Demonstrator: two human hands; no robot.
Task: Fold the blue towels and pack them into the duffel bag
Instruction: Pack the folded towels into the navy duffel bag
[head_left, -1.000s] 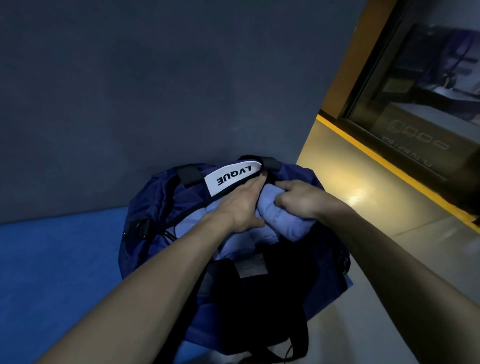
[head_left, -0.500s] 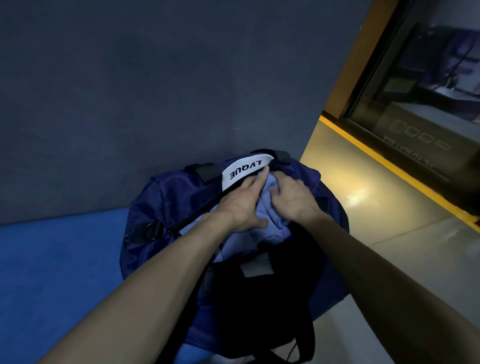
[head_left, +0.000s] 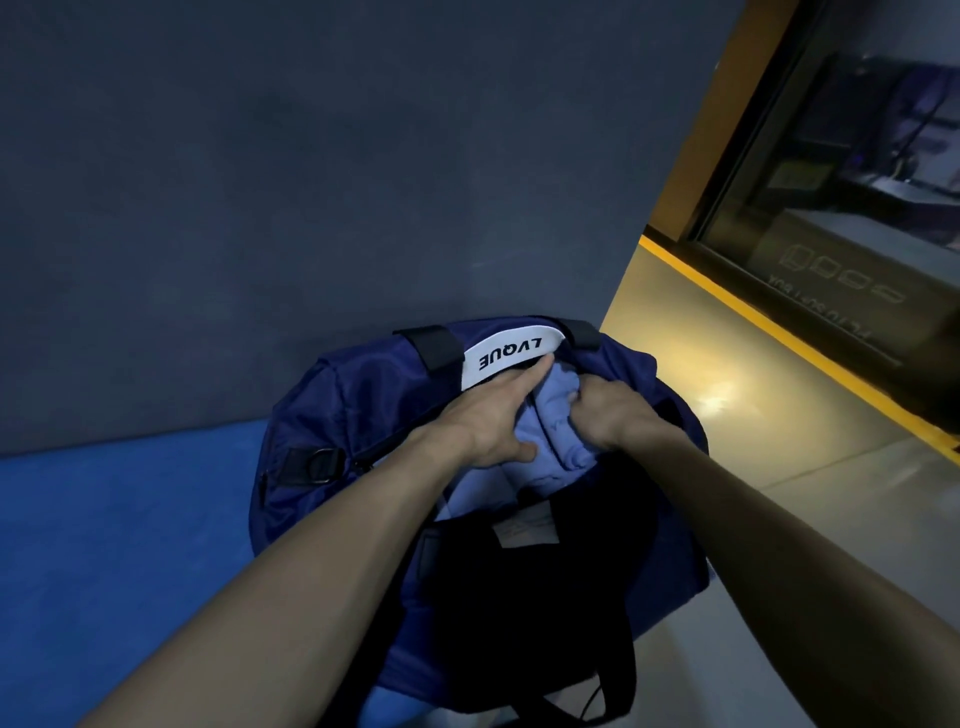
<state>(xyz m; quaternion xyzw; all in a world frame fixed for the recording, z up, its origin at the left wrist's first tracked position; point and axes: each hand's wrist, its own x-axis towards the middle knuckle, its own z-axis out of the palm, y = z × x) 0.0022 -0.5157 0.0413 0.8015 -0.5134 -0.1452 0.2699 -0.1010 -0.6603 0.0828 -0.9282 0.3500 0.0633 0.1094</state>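
**Pressing a blue towel into the open duffel bag**

Reaching forward from the bottom of the head view, both bare forearms meet over the mouth of the navy duffel bag (head_left: 363, 410). The left hand (head_left: 491, 415) lies with its fingers extended along the left side of a light blue towel (head_left: 556, 426), the index fingertip touching the white label (head_left: 509, 356) printed LVQUE at the bag's far rim, the thumb resting on the towel's near side. The right hand (head_left: 610, 410) has its fingers curled down into the bunched cloth, gripping the towel from the right. The towel sits in the bag's opening, between the two hands, partly sunk below the rim. More light blue fabric shows lower inside the bag. A black strap (head_left: 434, 345) crosses the bag's top edge by the label. The bag rests on a blue surface (head_left: 119, 519) against a dark grey wall (head_left: 311, 182). To the right, a yellow-edged ledge (head_left: 753, 317) runs below a dark window (head_left: 857, 156).
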